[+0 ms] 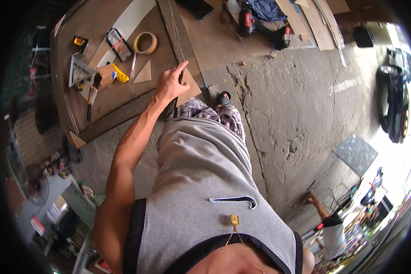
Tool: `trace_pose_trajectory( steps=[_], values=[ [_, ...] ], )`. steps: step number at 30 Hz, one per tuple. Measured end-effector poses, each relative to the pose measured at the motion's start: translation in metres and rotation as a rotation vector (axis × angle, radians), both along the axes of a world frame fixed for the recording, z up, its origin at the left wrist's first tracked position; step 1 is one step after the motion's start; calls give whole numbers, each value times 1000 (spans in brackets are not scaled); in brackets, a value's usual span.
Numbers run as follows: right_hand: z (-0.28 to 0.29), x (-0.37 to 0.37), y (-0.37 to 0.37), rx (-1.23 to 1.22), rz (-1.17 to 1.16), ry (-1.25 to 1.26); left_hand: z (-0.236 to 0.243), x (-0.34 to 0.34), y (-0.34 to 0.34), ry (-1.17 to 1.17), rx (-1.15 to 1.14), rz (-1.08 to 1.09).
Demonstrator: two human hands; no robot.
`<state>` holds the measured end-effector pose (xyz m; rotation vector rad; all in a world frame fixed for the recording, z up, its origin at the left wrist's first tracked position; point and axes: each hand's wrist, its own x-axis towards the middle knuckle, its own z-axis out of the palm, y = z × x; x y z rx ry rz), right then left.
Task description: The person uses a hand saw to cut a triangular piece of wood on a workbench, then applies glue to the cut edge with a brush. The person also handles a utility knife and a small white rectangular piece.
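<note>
My left hand (pixel 171 82) rests at the front edge of the wooden table on the left, fingers apart and slightly bent, touching a dark wooden rail (pixel 176 32) beside a tan triangular board (pixel 189 91). To its left lie a small wood triangle (pixel 144 73), a tape roll (pixel 146 43), a white-handled tool (pixel 133 65), a yellow tool (pixel 121 75), a clear-lidded case (pixel 117 43), a metal square (pixel 75 72), a small yellow-and-black tool (pixel 80 42) and a hammer-like handle (pixel 90 105). My right hand is not in view.
Black-and-red drills (pixel 246 23), blue cloth (pixel 265 9), wood strips (pixel 315 27) and a phone (pixel 192 7) lie at the back. A vehicle (pixel 392 105) stands right on cracked concrete (pixel 287 96), near a grey panel (pixel 355 153). Another person (pixel 333 235) is at lower right, a fan (pixel 36 187) at left.
</note>
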<state>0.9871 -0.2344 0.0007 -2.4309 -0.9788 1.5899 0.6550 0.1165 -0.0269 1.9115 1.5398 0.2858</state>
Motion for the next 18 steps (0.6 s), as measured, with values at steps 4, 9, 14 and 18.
trace_pose_trajectory(
  steps=[4, 9, 14, 18],
  values=[
    [-6, 58, 31, -10, 123, 47, -2, 3, -20, 32, 413, 29],
    [-13, 100, 55, -22, 211, 109, -22, 9, -48, 116, 528, -183],
    [-19, 121, 64, -34, 262, 148, -40, -3, -58, 8, 575, -134],
    [-19, 132, 66, -50, 283, 164, -1, 11, -70, 3, 617, -99]
  ],
)
